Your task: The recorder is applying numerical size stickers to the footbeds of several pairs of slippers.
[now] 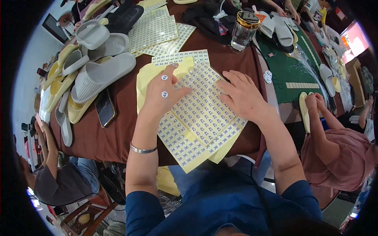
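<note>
While the sticker sheet (204,108) lies partly beneath them, left grip (162,88) and right grip (245,96) are spread.

Left hand (161,89): two round white stickers (164,94) on its back, thumb and forefinger apart at a sticker sheet (204,106). Right hand (246,94): fingers spread across the sheet's opposite edge. Phone (105,108) and grey slipper (104,76) left of the left hand; lidded glass (242,35) beyond the right hand.
</note>
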`<action>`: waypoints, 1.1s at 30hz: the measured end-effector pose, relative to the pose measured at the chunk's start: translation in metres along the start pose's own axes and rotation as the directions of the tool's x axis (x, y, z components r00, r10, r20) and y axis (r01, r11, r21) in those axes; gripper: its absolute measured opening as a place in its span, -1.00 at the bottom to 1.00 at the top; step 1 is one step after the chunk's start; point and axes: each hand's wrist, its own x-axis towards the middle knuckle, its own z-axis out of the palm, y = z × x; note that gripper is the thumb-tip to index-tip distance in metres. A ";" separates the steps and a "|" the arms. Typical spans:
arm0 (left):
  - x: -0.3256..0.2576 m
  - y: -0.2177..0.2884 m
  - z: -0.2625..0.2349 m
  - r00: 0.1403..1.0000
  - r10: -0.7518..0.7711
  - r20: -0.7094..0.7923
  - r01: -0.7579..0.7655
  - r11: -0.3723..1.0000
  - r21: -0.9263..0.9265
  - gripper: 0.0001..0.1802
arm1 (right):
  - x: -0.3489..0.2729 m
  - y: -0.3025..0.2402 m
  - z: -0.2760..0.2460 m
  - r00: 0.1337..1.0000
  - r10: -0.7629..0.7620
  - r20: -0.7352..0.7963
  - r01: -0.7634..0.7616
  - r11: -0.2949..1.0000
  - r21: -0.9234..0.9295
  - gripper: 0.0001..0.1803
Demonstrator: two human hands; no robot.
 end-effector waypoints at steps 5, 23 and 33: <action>-0.008 0.012 0.002 0.997 0.038 -0.066 -0.034 0.998 0.054 -0.10 | -0.002 -0.003 0.004 1.000 0.003 -0.024 -0.005 0.999 -0.045 -0.58; -0.007 0.013 0.005 0.996 0.027 0.091 -0.018 0.994 -0.108 -0.11 | 0.002 -0.001 0.005 0.987 0.138 -0.086 -0.146 0.985 -0.088 -0.52; 0.011 0.006 0.009 0.997 -0.071 -0.014 0.029 0.564 -0.825 -0.26 | 0.006 0.019 -0.019 0.841 0.113 -0.530 -0.048 0.990 0.133 -0.60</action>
